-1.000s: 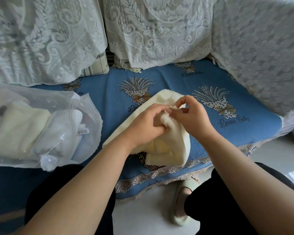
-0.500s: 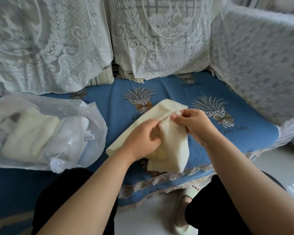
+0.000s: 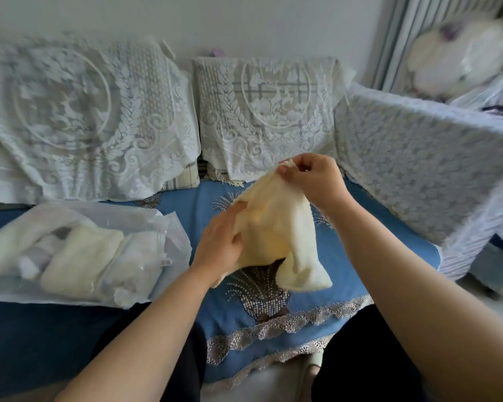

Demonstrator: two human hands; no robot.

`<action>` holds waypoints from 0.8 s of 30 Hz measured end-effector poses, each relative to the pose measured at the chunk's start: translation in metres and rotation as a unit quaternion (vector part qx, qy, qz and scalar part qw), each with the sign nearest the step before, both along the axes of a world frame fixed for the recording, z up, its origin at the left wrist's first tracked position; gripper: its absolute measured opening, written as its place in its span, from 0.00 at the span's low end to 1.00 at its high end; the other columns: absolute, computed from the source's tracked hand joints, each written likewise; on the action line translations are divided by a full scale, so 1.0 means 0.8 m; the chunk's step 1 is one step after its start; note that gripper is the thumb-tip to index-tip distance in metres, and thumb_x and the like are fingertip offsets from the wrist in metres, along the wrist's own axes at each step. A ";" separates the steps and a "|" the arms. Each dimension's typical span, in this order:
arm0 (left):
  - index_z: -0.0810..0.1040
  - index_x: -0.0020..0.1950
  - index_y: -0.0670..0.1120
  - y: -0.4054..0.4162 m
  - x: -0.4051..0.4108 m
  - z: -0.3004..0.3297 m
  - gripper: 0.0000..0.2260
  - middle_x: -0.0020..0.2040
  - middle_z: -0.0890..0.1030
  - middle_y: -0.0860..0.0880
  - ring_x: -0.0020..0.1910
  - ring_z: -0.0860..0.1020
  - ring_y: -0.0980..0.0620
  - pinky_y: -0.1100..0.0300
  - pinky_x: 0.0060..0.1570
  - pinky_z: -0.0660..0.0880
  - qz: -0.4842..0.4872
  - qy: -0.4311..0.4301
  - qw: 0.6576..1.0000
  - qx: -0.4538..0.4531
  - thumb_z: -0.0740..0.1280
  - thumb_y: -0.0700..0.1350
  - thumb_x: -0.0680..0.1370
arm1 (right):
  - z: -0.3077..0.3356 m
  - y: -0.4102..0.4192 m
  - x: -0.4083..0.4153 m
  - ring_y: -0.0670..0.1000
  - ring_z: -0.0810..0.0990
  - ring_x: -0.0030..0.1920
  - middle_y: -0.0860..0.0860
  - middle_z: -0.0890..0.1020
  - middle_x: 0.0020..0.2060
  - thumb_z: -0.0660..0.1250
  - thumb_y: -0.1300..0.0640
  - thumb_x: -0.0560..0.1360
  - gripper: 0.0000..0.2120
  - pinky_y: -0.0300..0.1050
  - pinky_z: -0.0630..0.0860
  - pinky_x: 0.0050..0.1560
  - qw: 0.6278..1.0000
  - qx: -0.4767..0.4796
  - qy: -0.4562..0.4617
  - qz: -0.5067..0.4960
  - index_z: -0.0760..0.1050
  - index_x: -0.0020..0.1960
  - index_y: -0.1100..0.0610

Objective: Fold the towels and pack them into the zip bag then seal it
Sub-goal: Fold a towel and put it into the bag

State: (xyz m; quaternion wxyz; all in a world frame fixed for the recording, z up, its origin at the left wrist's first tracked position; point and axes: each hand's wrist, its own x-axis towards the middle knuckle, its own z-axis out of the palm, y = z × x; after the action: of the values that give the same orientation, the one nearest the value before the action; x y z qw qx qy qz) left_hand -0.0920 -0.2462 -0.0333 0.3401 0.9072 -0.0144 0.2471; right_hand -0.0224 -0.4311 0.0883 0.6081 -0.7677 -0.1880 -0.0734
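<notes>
A cream towel [image 3: 276, 227] hangs in the air over the blue sofa seat [image 3: 375, 256]. My right hand [image 3: 311, 178] pinches its top corner, held high. My left hand [image 3: 221, 242] grips the towel's lower left edge. The towel's free end droops to the lower right. At the left on the seat lies a clear zip bag [image 3: 79, 250], its mouth facing right and open, with folded cream and white towels inside.
Lace-covered back cushions [image 3: 262, 117] stand behind the seat, and a lace-covered armrest [image 3: 430, 169] rises on the right. The seat's lace-trimmed front edge [image 3: 288, 332] runs between my knees. A blurred plush toy [image 3: 459, 59] sits at the far right.
Both hands have lifted the towel off the seat. My right hand rose with the corner and the towel now hangs unfolded. The camera has tilted upward.
</notes>
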 end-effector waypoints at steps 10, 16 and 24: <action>0.71 0.62 0.50 0.015 -0.039 0.040 0.17 0.55 0.80 0.48 0.47 0.80 0.44 0.55 0.41 0.74 0.009 -0.145 0.984 0.104 0.70 0.41 0.75 | 0.078 -0.002 -0.020 0.46 0.76 0.32 0.45 0.78 0.29 0.72 0.53 0.71 0.07 0.44 0.76 0.37 0.994 0.065 -0.058 -0.071 0.79 0.35 0.51; 0.76 0.58 0.46 0.046 -0.059 0.033 0.12 0.50 0.79 0.48 0.49 0.78 0.45 0.53 0.44 0.73 0.056 -0.013 0.995 0.077 0.67 0.49 0.77 | 0.095 -0.022 -0.025 0.50 0.75 0.35 0.54 0.77 0.34 0.72 0.53 0.72 0.13 0.45 0.76 0.38 0.990 0.075 -0.073 -0.090 0.80 0.43 0.65; 0.80 0.43 0.45 0.096 -0.085 0.128 0.28 0.44 0.79 0.49 0.44 0.78 0.48 0.53 0.46 0.74 0.069 -0.030 0.996 0.047 0.61 0.70 0.72 | 0.074 -0.081 -0.010 0.48 0.72 0.31 0.49 0.75 0.29 0.72 0.54 0.72 0.10 0.43 0.73 0.36 0.981 0.103 -0.040 -0.158 0.77 0.33 0.53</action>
State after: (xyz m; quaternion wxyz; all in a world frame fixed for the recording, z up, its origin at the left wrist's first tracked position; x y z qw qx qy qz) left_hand -0.1600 -0.1694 0.0690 0.2789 0.9130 0.0267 0.2965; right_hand -0.0301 -0.4958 0.1476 0.6563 -0.7176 -0.0800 -0.2187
